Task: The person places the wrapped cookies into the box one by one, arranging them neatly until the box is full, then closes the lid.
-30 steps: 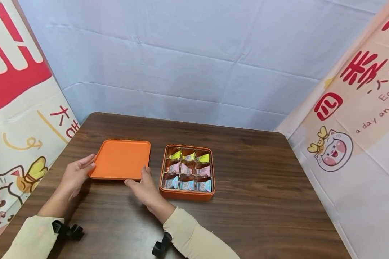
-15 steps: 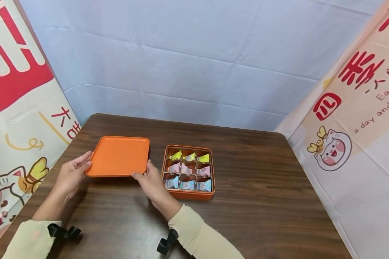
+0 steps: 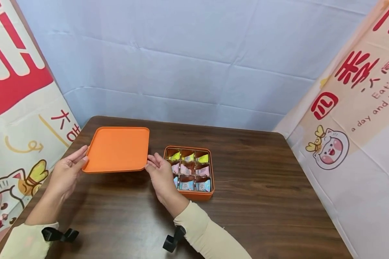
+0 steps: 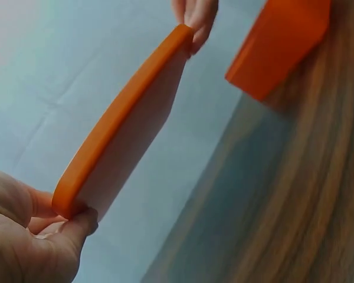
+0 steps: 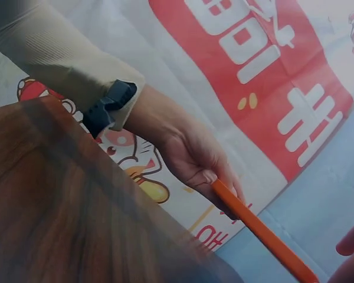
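Observation:
A flat orange square lid point(image 3: 116, 149) is held up off the table, its inside facing up in the head view. My left hand point(image 3: 65, 172) pinches its left edge, with thumb and fingers on opposite faces in the left wrist view. At the near right corner, my right hand point(image 3: 162, 178) grips the lid between thumb and fingers. To the right stands an orange box point(image 3: 196, 195) with a divided tray of small wrapped sweets point(image 3: 187, 185), in yellow, pink and blue rows. The right hand partly covers the box's left side.
Dark wooden table point(image 3: 262, 187) under everything. A pale cloth point(image 3: 181, 54) hangs behind it, and printed banners point(image 3: 330, 144) stand at left and right. Black wrist straps point(image 3: 175, 238) sit at both cuffs.
Both hands have raised the lid from the table, moving it up and slightly left in the head view. My right hand has shifted along the lid toward its right edge. The box stays put.

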The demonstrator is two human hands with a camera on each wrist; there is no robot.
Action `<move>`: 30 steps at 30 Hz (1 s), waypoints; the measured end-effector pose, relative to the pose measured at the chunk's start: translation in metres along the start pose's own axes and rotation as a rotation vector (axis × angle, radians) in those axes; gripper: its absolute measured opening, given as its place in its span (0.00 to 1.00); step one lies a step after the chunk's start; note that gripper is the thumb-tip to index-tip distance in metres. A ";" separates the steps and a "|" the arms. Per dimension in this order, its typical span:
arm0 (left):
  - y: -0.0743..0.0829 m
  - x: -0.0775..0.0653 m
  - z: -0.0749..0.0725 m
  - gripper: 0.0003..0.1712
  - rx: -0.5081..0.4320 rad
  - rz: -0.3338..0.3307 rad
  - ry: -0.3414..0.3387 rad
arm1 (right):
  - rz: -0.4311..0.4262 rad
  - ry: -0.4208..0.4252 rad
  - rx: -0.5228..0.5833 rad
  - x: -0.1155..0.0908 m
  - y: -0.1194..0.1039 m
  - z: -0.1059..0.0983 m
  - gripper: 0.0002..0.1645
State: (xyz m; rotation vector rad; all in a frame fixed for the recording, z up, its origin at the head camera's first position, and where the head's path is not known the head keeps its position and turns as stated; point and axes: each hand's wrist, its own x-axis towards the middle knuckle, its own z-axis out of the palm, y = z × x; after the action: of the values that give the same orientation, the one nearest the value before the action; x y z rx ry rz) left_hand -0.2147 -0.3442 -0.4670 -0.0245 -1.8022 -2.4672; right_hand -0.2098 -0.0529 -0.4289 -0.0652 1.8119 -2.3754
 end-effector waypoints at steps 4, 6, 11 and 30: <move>0.001 -0.002 0.009 0.27 -0.182 0.017 -0.082 | -0.013 -0.005 0.017 0.002 -0.005 -0.007 0.34; 0.000 -0.002 0.013 0.26 -0.248 0.014 -0.126 | -0.020 -0.004 0.008 0.002 -0.006 -0.010 0.33; 0.001 -0.003 0.024 0.26 -0.325 -0.003 -0.183 | -0.021 -0.001 -0.035 0.002 -0.013 -0.020 0.33; 0.007 0.006 0.065 0.25 -0.445 -0.089 -0.291 | -0.013 0.028 -0.096 -0.002 -0.044 -0.075 0.28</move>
State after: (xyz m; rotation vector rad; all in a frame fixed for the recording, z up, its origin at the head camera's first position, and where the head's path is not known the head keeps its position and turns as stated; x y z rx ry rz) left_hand -0.2229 -0.2850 -0.4397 -0.3560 -1.3167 -3.0080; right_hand -0.2220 0.0301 -0.4063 -0.0550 1.9434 -2.3079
